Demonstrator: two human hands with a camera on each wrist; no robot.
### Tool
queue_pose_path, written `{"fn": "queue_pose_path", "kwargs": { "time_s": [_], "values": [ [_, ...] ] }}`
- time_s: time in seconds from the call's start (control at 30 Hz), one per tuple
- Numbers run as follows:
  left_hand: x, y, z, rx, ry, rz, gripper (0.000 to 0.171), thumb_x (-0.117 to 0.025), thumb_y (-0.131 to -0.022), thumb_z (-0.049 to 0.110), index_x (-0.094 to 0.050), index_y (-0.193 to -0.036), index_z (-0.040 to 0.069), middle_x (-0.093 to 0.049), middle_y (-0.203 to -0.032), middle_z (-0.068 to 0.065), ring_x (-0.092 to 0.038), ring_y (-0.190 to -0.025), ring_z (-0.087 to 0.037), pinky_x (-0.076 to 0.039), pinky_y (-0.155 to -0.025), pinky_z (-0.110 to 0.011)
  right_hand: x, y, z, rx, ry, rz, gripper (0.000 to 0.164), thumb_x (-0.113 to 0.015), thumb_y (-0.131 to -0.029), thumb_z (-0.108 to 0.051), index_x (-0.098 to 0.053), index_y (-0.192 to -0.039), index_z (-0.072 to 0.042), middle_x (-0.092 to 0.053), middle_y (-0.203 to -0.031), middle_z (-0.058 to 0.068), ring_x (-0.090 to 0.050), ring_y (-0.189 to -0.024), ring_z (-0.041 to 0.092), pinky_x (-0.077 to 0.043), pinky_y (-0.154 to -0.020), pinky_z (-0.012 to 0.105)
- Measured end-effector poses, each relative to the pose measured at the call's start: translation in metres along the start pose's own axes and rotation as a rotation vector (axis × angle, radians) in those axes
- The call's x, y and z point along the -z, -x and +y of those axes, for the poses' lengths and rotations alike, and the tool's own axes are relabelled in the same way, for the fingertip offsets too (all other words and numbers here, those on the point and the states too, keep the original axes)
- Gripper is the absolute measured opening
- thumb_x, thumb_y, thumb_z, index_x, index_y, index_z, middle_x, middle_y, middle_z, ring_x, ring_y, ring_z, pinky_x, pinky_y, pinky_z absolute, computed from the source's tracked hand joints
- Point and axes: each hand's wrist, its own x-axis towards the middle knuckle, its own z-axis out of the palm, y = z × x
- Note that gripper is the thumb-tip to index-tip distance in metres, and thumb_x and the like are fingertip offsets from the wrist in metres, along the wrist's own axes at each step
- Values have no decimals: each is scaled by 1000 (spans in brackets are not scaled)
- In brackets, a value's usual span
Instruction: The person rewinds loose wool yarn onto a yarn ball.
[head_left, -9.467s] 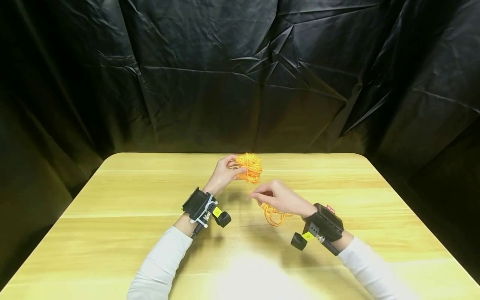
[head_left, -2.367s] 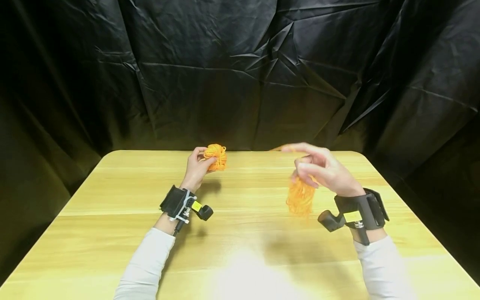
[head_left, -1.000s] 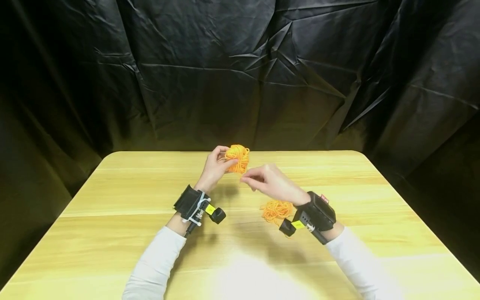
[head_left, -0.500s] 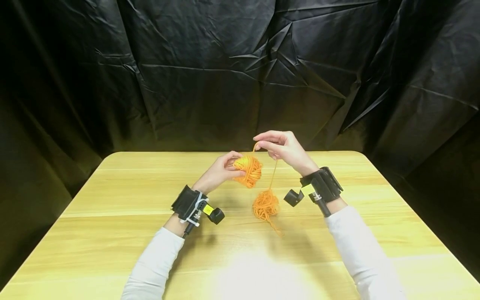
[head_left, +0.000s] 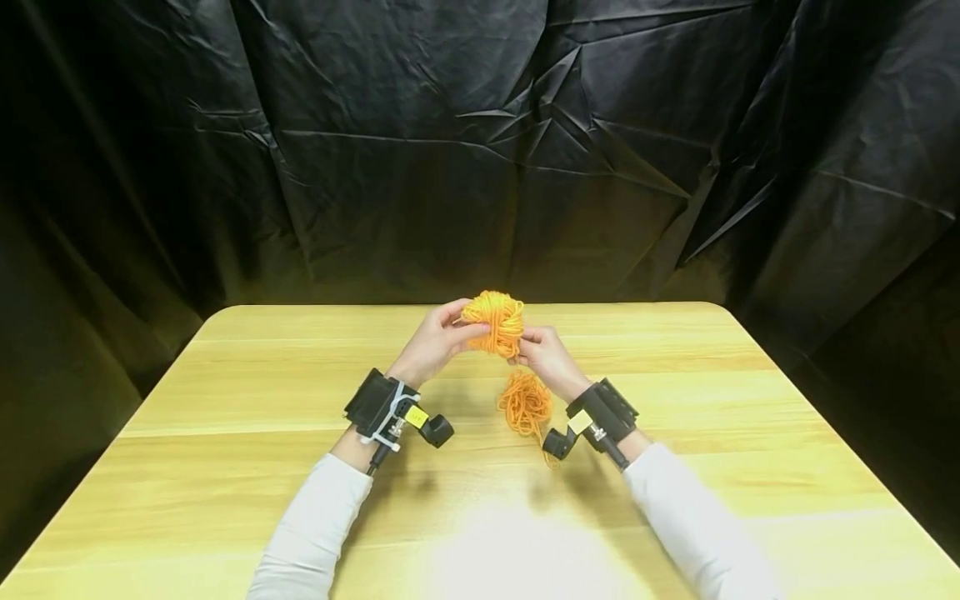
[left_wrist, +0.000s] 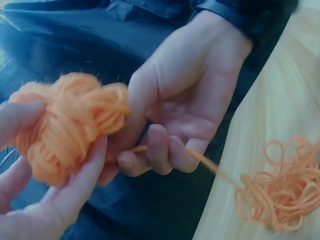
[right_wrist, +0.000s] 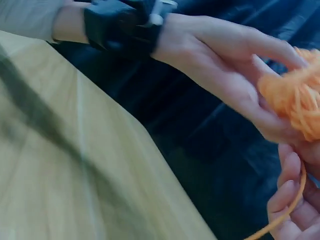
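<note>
An orange ball of yarn [head_left: 495, 321] is raised over the far part of the table, its strands wound crosswise round the middle. My left hand [head_left: 433, 340] grips it from the left, thumb in front and fingers behind. At its lower right side is my right hand [head_left: 551, 360], its fingertips partly hidden behind the ball. In the left wrist view a strand of yarn [left_wrist: 207, 164] runs through the curled fingers of the right hand [left_wrist: 187, 95]. That strand leads down to a loose heap of orange yarn [head_left: 525, 404] on the table.
The light wooden table [head_left: 225, 467] has a bright glare patch near its front. Black sheeting [head_left: 390, 208] hangs behind its far edge. Each wrist carries a strapped camera, and the right wrist's camera [head_left: 558, 443] sits close beside the loose yarn.
My right hand went from pinching a strand beside the ball, out wide right, and back; just now it came down from above the ball to its lower right. The left hand kept hold throughout.
</note>
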Motion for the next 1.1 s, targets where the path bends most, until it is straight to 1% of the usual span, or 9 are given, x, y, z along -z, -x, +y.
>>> {"fn": "queue_pose_path", "kwargs": {
  "time_s": [0.13,0.27,0.4,0.57,0.67,0.83,0.97,1.03,1.1],
  "values": [
    [-2,-1,-1,13,5,91,37,-58,-84,1,-49,-120,-3,-59,-110,-16,-60,-93,-19,-47,-85,-34,-10,6,3,7,-52,-9,23,-42,-92,-3,-54,-96,17,-52,-66,-1,-48,-59,8,-43,-60,20],
    [-3,-1,-3,9,-18,154,36,-58,-85,3,-50,-120,-2,-60,-110,-18,-61,-91,-17,-46,-87,-37,-17,11,5,6,-50,5,23,-46,-91,-6,-58,-93,14,-55,-68,-1,-47,-56,7,-41,-57,19],
    [-3,-2,-5,-7,1,213,33,-58,-84,4,-51,-116,-2,-63,-103,-13,-62,-87,-15,-46,-86,-41,-21,17,8,30,55,-23,25,-50,-91,-11,-63,-99,8,-56,-70,-3,-47,-55,7,-38,-53,21],
    [-2,-4,-5,-48,44,290,28,-60,-83,2,-51,-109,-2,-62,-99,-9,-63,-83,-16,-50,-77,-41,-19,29,3,74,197,-119,26,-50,-91,-17,-65,-95,3,-53,-65,2,-44,-53,8,-37,-51,23],
    [1,-5,-4,-65,29,342,29,-60,-82,0,-51,-109,-3,-60,-100,-11,-63,-82,-15,-52,-72,-38,-13,36,-6,77,239,-183,27,-48,-92,-17,-64,-98,3,-50,-64,3,-41,-51,7,-33,-48,20],
    [5,-5,-6,-21,-70,400,34,-63,-80,2,-51,-112,-3,-57,-103,-15,-62,-80,-13,-52,-71,-36,-4,44,-28,134,315,-260,26,-46,-93,-14,-64,-101,2,-44,-60,1,-36,-49,7,-31,-46,17],
    [6,-5,-9,-12,-131,424,35,-64,-79,1,-51,-112,-3,-56,-105,-18,-61,-80,-14,-53,-71,-33,0,47,-48,209,432,-308,20,-51,-90,-13,-66,-98,-2,-41,-56,1,-35,-47,8,-29,-43,19],
    [7,-6,-10,-15,-151,433,35,-64,-79,1,-52,-111,-3,-56,-104,-18,-61,-80,-14,-53,-70,-31,2,49,-60,244,488,-321,18,-54,-88,-12,-67,-97,-3,-44,-56,3,-35,-46,10,-30,-42,20],
    [8,-6,-11,-15,-169,438,35,-64,-79,0,-52,-111,-3,-56,-103,-18,-61,-80,-14,-53,-68,-29,4,50,-71,259,506,-335,16,-57,-87,-13,-67,-96,-4,-46,-57,5,-37,-45,13,-32,-42,21]
  ]
}}
